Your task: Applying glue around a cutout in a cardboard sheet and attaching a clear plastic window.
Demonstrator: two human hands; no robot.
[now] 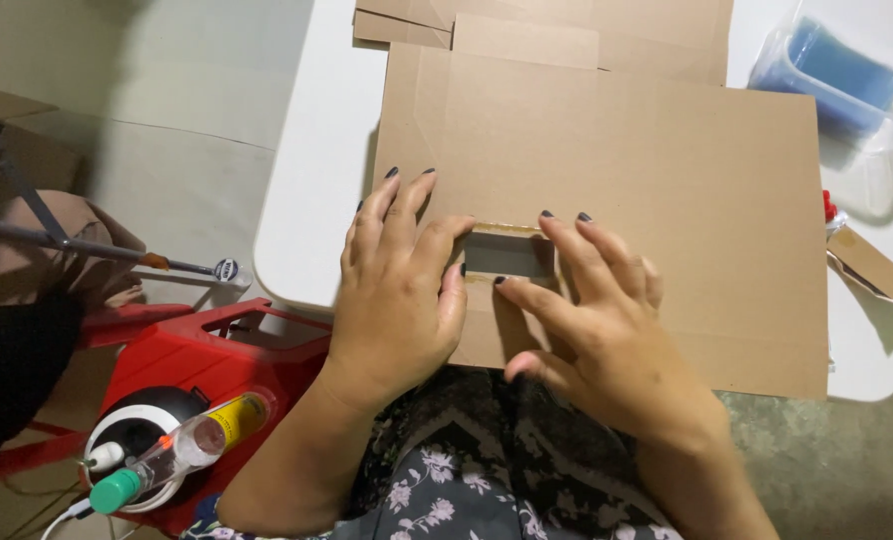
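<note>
Two hands, fingers spread flat, gripping nothing: left hand (399, 290) at 9 o'clock, right hand (592, 325) at 3 o'clock of cut-out slot (507, 255) in cardboard sheet (647, 180); white table (317, 170) beneath.

A flattened brown cardboard box (607, 200) lies on the white counter (317, 200), its near edge overhanging toward the person, with a small rectangular cut-out window (507, 254) near that edge. More flat brown cardboard sheets (567, 25) are stacked behind it. At far right lies a clear plastic bag holding something blue (837, 75). On the red stool at lower left, a clear bottle carries a yellow label (235, 417).
</note>
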